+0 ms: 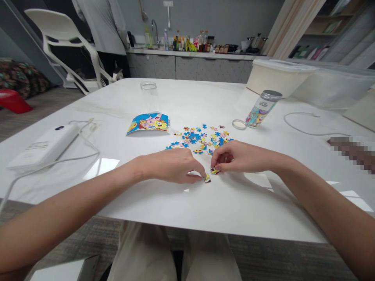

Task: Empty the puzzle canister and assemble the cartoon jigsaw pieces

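My left hand (172,166) rests on the white table (164,105), its fingertips pinching a small jigsaw piece (207,178). My right hand (237,156) is bent over a second jigsaw piece (215,170), holding it between its fingertips, a short gap from the first. Just beyond both hands lies a loose scatter of blue, yellow and pink jigsaw pieces (199,138). Further left is a cartoon-printed puzzle bag (148,124). A cartoon-printed cylindrical can (259,114) with a grey lid stands to the right, near a round clear lid (239,124).
A white power bank (43,146) with its cable lies at the table's left. A large white tub (278,80) stands at the far right corner, and a glass dish (148,85) sits at the back. A standing person (101,27) is at the kitchen counter (190,52) behind.
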